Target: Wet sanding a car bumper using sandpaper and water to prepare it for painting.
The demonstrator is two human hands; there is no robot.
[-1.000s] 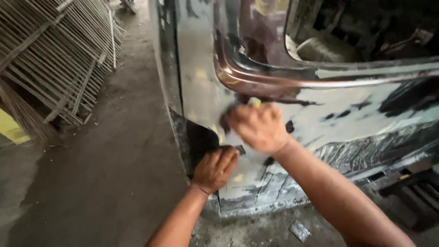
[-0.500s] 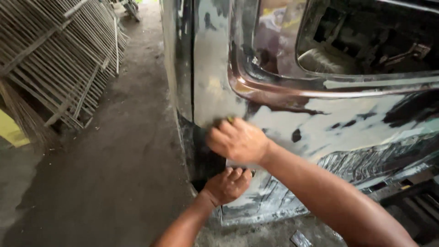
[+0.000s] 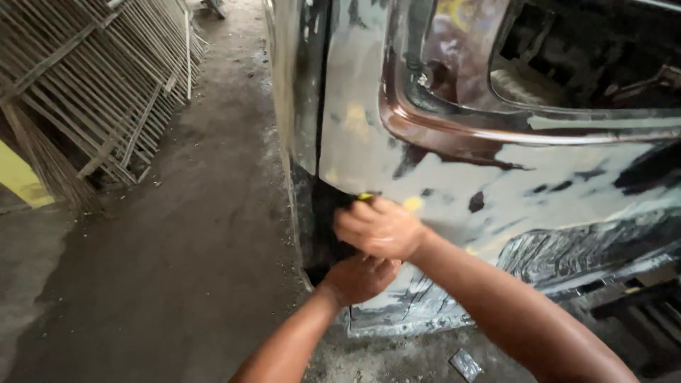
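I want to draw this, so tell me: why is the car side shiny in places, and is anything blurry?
In the head view, daylight gleams off the car panel as pale patches; the window opening stays dark. The right hand and left hand look slightly soft from motion. The metal racks at the left edge lean, probably bent by the wide lens.

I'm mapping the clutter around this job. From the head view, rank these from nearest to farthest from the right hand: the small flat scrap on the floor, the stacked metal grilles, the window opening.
From the right hand:
1. Small flat scrap, on the floor below and slightly right.
2. Window opening, up and to the right in the car body panel.
3. Stacked metal grilles, far left, leaning across the concrete floor.
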